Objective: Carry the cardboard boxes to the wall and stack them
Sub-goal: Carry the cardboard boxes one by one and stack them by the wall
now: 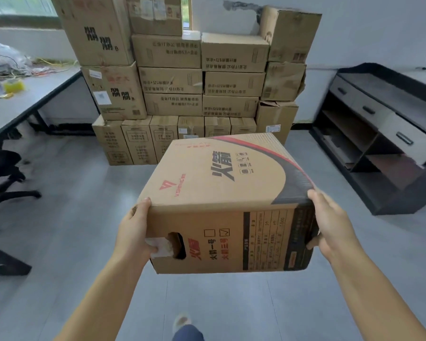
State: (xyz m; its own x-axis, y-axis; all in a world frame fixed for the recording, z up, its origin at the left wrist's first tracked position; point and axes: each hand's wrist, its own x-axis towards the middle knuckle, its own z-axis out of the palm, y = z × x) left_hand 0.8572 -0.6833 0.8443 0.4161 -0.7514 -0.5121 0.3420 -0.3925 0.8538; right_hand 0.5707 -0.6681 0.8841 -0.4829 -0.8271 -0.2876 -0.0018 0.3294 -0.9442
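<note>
I am looking down my two bare arms, both stretched forward. My left hand point(133, 232) grips the near left edge of a cardboard box point(221, 193), thumb on the top edge and fingers curled at a cut-out handle hole with white paper. My right hand point(330, 227) clasps the near right corner, fingers wrapped round the side. The box is held in the air, tilted, above a grey floor point(71, 217). Far ahead, a tall stack of cardboard boxes point(182, 82) stands against a white wall point(367, 33). A grey desk point(30, 99) with clutter and a black chair point(3, 178) sit left. A dark shelf unit point(379, 134) with drawers stands right.
</note>
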